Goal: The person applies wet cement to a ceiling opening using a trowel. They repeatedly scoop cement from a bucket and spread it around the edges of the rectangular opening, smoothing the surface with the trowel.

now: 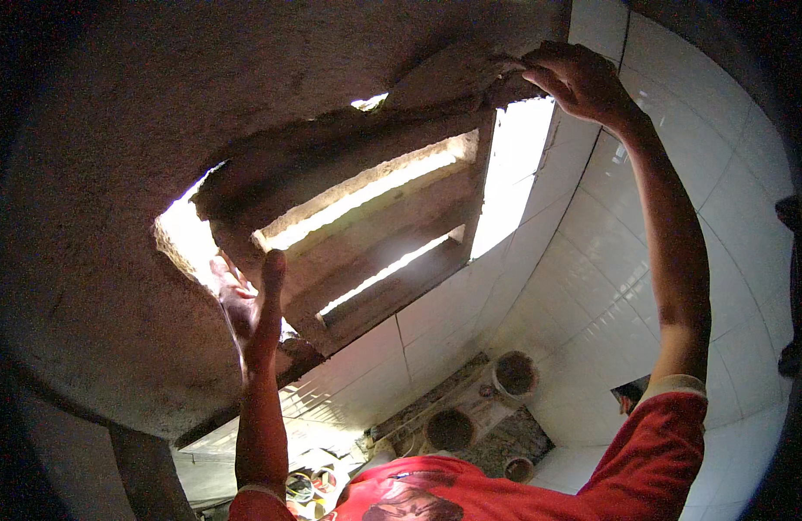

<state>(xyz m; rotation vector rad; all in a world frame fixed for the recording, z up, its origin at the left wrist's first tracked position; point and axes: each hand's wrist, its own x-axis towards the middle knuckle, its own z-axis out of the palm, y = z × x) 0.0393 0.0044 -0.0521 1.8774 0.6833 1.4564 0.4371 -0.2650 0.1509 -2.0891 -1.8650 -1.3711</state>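
Slatted concrete frame (375, 230) sat in the opening of a rough plastered wall (97, 260), tilted in view, bright light through both slots. Left hand (255, 308) was at its lower-left edge: thumb up and spread away from the fingers, fingers partly washed out by glare in the left gap (182, 227). Right hand (583, 82) was up at the top right corner, fingers bent, tips drawn together against the dark edge; couldn't tell whether they were pinching anything, too dim there.

In the way: the tiled wall (705, 174) ran close by the right arm, with only a bright strip (512, 165) between frame and tiles. Ragged plaster crowded the top edge, with a small lit hole (369, 102) in it.

Down low: two round buckets (516, 373) near each other, a smaller round container (520, 470) near the tiles, looped cables (310, 486) below the left side, partly behind the red shirt (627, 460).
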